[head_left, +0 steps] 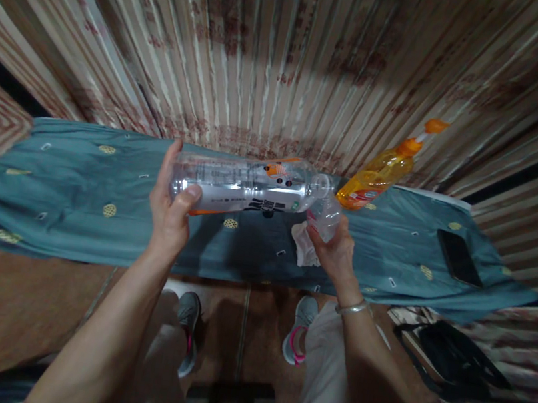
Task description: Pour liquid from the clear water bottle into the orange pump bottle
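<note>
My left hand is wrapped round the base end of a clear plastic bottle, which lies on its side in the air with its neck pointing right. My right hand is closed on a small clear cup or glass held right at the bottle's mouth. Both hover over a teal cloth spread on a table. Under the right hand a crumpled white rag lies on the cloth. An orange bottle with an orange nozzle stands just behind the cup.
A black phone lies at the right end of the cloth. A striped curtain hangs behind the table. A black bag sits on the floor at the right. My shoes show below the table edge.
</note>
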### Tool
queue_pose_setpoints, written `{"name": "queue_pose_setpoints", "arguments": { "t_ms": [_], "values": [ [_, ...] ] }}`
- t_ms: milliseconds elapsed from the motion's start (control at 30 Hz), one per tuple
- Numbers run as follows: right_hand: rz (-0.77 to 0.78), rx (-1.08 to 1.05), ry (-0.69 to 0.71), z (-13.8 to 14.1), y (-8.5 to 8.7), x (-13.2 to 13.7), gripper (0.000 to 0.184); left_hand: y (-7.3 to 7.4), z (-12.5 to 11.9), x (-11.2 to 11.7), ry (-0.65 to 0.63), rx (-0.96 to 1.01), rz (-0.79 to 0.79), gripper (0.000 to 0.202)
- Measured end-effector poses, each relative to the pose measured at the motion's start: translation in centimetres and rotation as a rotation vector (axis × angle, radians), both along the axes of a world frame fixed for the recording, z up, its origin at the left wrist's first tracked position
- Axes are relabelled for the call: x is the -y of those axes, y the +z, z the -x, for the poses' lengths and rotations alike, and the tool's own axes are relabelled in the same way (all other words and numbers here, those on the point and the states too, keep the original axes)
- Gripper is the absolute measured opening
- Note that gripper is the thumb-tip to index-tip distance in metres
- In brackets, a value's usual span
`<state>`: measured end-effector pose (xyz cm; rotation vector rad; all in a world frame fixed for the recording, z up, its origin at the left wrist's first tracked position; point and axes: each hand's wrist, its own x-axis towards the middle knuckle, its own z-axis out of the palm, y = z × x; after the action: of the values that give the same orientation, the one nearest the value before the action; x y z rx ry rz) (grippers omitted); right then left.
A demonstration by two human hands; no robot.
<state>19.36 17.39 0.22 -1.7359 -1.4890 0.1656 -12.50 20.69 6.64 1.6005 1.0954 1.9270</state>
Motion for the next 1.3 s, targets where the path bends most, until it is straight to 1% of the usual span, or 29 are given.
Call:
{"name": "queue_pose_setpoints", "arguments": {
  "t_ms": [167, 300, 467, 633, 767, 967, 1167, 1300],
  "values": [
    [0.008, 0.002, 0.001, -0.05, -0.02, -0.01, 0.068, 0.44, -0.04, 0.24, -0.005, -0.070, -0.001, 0.071],
    [-0.003, -0.003, 0.018, -0.06, -0.01, -0.06, 0.067, 0.56, -0.13, 0.28, -0.028, -0.028, 0.013, 0.072],
    [0.001, 0.005, 0.015, -0.11, -0.01, -0.07, 0.068, 0.64, -0.25, 0.29, -0.015, 0.005, 0.024, 0.076],
    [0.011, -0.009, 0.018, -0.07, 0.10, -0.05, 0.069, 0.51, -0.19, 0.26, -0.026, -0.010, 0.021, 0.069],
    [0.012, -0.011, 0.008, -0.05, 0.13, -0.06, 0.069, 0.57, -0.20, 0.30, -0.037, -0.013, 0.033, 0.074],
    [0.007, -0.007, 0.022, -0.11, -0.03, -0.10, 0.066, 0.81, -0.37, 0.33, -0.034, 0.033, 0.007, 0.075],
    [0.005, -0.017, 0.028, -0.16, -0.05, -0.12, 0.068, 0.80, -0.24, 0.32, -0.007, -0.028, -0.005, 0.074],
    [-0.004, -0.012, 0.035, -0.13, -0.01, -0.13, 0.067, 0.81, -0.20, 0.50, -0.006, -0.053, 0.008, 0.068]
  ]
}}
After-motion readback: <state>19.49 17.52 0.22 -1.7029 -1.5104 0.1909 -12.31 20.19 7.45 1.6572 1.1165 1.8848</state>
